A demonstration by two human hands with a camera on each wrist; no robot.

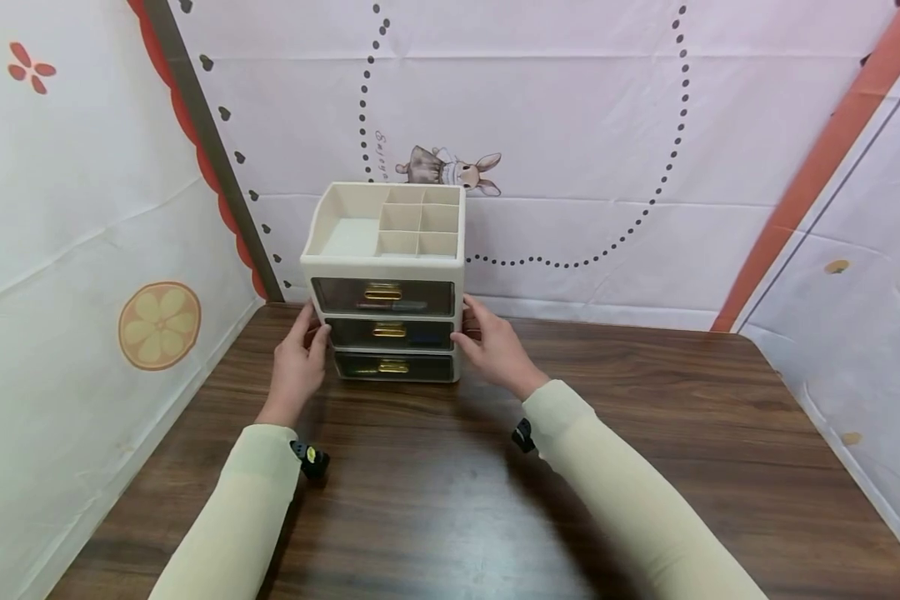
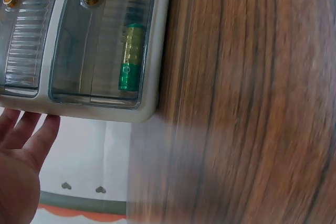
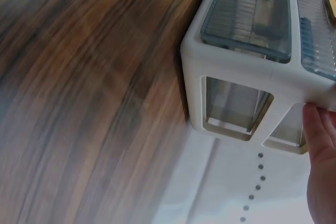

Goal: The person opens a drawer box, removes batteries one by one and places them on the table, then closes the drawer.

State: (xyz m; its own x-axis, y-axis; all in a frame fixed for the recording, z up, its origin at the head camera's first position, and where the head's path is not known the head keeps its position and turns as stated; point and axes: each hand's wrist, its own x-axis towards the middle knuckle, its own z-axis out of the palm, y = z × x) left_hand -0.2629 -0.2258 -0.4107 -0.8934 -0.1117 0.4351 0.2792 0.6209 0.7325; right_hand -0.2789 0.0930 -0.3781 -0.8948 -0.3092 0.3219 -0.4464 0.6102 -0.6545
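A cream desktop drawer organizer stands on the wooden table, with an open divided top and three dark see-through drawers with gold handles. My left hand holds its left side, the thumb near the front edge. On the opposite side my right hand grips it, thumb at the front edge by the middle drawer. A slim pen-like item lies in the top drawer. Through the bottom drawer's front in the left wrist view shows a green and gold battery. A dark blue item shows inside the middle drawer.
The brown wood-grain table spreads in front and to the right. Behind the organizer hangs a pale printed cloth with a rabbit drawing, and similar cloth covers both sides. Black bands with small devices sit on both wrists.
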